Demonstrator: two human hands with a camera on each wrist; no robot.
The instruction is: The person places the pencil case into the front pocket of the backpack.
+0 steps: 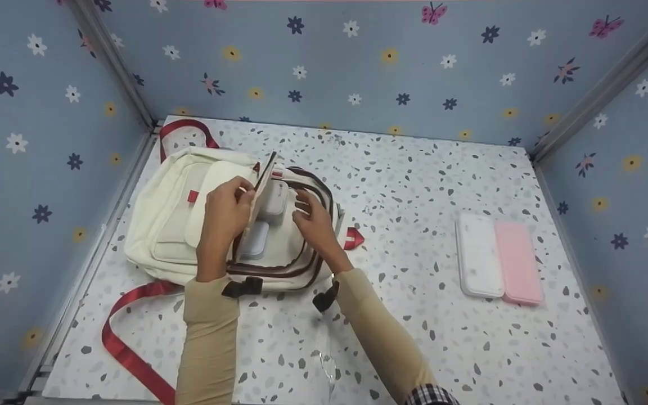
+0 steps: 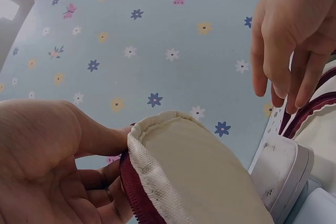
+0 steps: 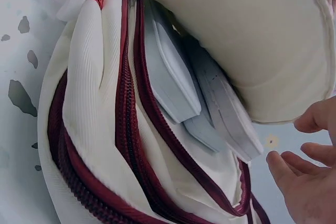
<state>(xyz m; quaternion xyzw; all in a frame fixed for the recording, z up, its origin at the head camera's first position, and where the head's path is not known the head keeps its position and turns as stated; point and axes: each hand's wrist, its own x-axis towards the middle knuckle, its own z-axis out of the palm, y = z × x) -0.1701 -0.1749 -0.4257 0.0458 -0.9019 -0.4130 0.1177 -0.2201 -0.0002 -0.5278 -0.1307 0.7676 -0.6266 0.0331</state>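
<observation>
A cream backpack (image 1: pixel 172 219) with dark red zippers and red straps lies on the speckled table (image 1: pixel 414 180). My left hand (image 1: pixel 228 211) pinches the edge of its opened flap (image 2: pixel 194 166) and holds it up. Inside the open compartment sit two flat cases, one white (image 1: pixel 274 201) and one pale blue-grey (image 1: pixel 255 241); the right wrist view shows these cases (image 3: pixel 173 77) standing between the zipper lines. My right hand (image 1: pixel 314 216) hovers over the opening with relaxed fingers (image 2: pixel 286 51), holding nothing.
A white case (image 1: pixel 478 256) and a pink case (image 1: pixel 518 261) lie side by side on the right of the table. A red strap (image 1: pixel 127 337) trails toward the front left edge. Flowered blue walls enclose three sides.
</observation>
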